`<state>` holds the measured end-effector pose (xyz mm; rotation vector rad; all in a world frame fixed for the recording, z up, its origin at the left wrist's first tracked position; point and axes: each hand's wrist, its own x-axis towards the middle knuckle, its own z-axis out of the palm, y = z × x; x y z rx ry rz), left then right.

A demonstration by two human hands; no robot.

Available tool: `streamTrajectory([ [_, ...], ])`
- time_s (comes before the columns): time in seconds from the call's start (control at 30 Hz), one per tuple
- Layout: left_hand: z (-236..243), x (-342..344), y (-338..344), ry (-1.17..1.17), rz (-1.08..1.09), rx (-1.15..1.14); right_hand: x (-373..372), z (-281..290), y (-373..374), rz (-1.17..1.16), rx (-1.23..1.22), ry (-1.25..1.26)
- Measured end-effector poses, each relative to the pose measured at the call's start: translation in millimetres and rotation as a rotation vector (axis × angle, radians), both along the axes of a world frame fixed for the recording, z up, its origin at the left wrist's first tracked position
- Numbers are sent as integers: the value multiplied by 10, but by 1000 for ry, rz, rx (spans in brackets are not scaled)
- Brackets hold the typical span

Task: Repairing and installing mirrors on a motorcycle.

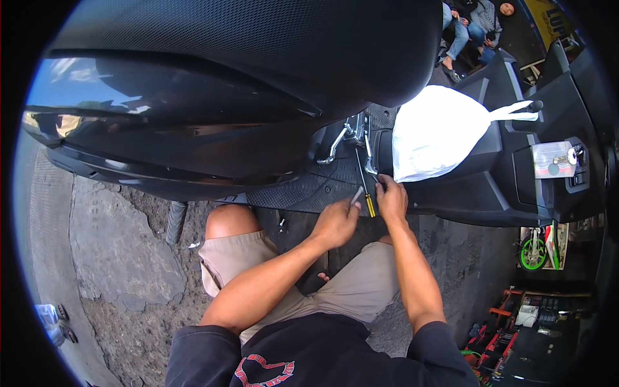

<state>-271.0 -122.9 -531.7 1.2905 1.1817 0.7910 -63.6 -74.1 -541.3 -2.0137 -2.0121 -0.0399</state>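
Observation:
My left hand [338, 223] is closed around a short grey metal piece [358, 193]; its tip sticks up past the thumb and its kind is unclear. Just right of it, my right hand [392, 198] has its fingers pinched together beside the lower end of a chrome metal arm [369, 160]. What those fingers grip is hidden. Between the hands, a screwdriver [369, 205] with a yellow and black handle lies on the scooter's black footboard [296, 197], its shaft pointing away from me. Another bent chrome arm [334, 147] is on the left, by the scooter body.
The black scooter seat [258, 45] and glossy side panel [193, 138] fill the upper left. A white knotted bag [438, 135] hangs at the scooter's front, near keys [570, 157]. Tools [503, 329] lie at lower right. Seated people [471, 32] are at the far right.

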Motion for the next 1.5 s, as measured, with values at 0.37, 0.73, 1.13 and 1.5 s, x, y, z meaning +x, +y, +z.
streamTrajectory([
  [0.37, -577, 349, -296, 525, -575, -161, 252, 74, 48, 133, 42, 13],
  [0.73, -1995, 739, -420, 656, -203, -751, 356, 61, -441, -302, -82, 388],
  [1.13, -1169, 809, -279, 581, -258, -580, 407, -212, -250, -191, -79, 601],
  [1.5, -208, 363, -743, -740, 119, -787, -238, 433, -1264, 292, -110, 468],
])
